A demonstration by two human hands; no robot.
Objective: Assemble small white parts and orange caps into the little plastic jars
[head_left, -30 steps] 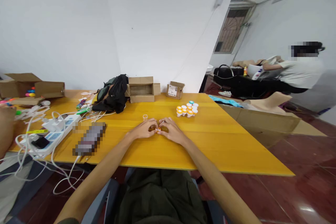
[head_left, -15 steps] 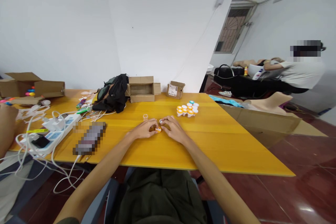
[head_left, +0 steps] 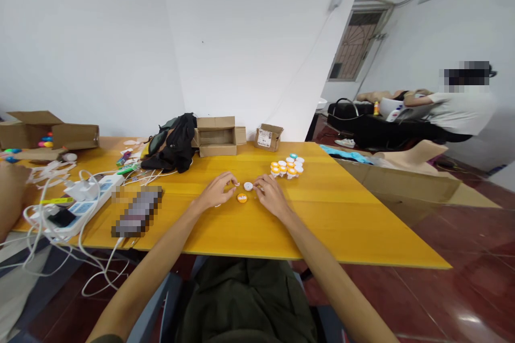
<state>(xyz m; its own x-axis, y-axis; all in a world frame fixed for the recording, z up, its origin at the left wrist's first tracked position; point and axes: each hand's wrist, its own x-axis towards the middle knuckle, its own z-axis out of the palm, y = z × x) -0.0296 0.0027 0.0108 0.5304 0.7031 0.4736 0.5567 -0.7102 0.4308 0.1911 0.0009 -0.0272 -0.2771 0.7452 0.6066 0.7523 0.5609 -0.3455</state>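
Observation:
An orange round cap-like piece (head_left: 242,199) with a pale middle lies on the table between my hands. Just behind it is a white round disc (head_left: 248,186) with a small dark mark in its centre. My left hand (head_left: 217,192) is curled left of both, and a small white piece shows at its fingertips. A little clear bit peeks out beneath that palm. Close beside the disc on the right, my right hand (head_left: 272,196) has its fingers bent together, with a pale speck between them too small to name.
Several orange, white and teal-topped small pieces (head_left: 287,167) stand grouped behind my right hand. Two cardboard boxes (head_left: 218,144) (head_left: 269,138) and a black bag (head_left: 174,144) are at the back. On the left are a phone (head_left: 138,211), power strip (head_left: 86,206) and cables. Another person's arm (head_left: 14,198) shows far left.
My hands have drawn apart, leaving the orange piece and the white disc uncovered on the table. The clear cup behind my left hand has gone from sight.

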